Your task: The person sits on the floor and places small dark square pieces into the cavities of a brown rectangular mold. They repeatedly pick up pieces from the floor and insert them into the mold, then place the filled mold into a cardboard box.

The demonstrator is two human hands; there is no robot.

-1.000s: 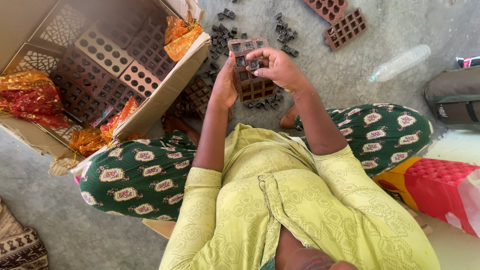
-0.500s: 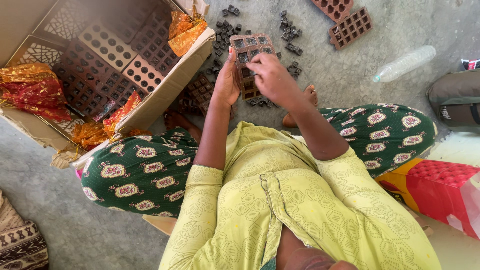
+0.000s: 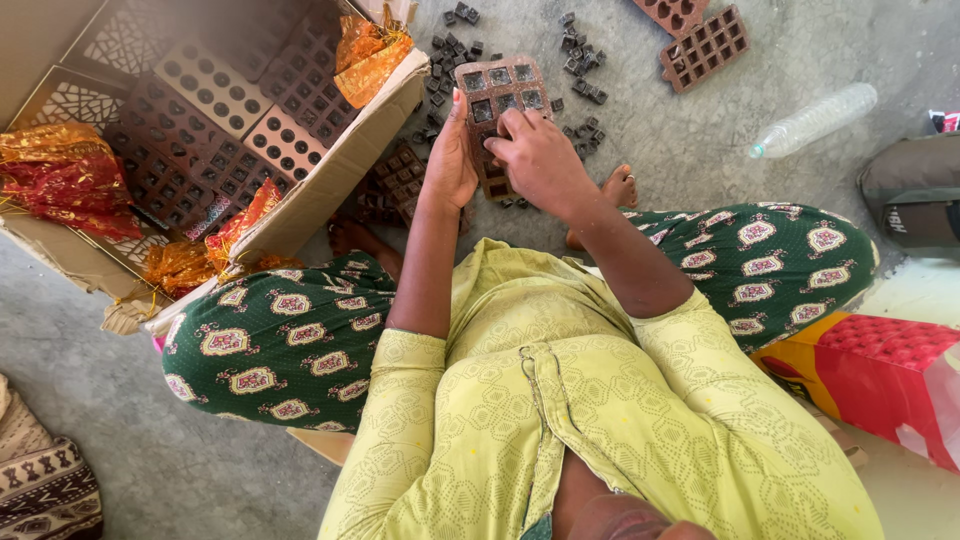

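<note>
Above the grey floor (image 3: 700, 140), between the person's knees, the left hand (image 3: 452, 160) grips the side of a brown grid tray (image 3: 500, 100) with square pockets, several filled with dark pieces. The right hand (image 3: 540, 160) lies on the tray's lower half, fingers (image 3: 503, 125) curled and pressing into a pocket; whether they pinch a piece cannot be told. Small dark cubes (image 3: 580, 60) lie scattered on the floor just beyond the tray. At the left, a cardboard box (image 3: 330, 190) holds stacked brown trays and orange foil. 2 more trays (image 3: 700, 40) and a clear plastic bottle (image 3: 815, 118) lie toward the far right.
</note>
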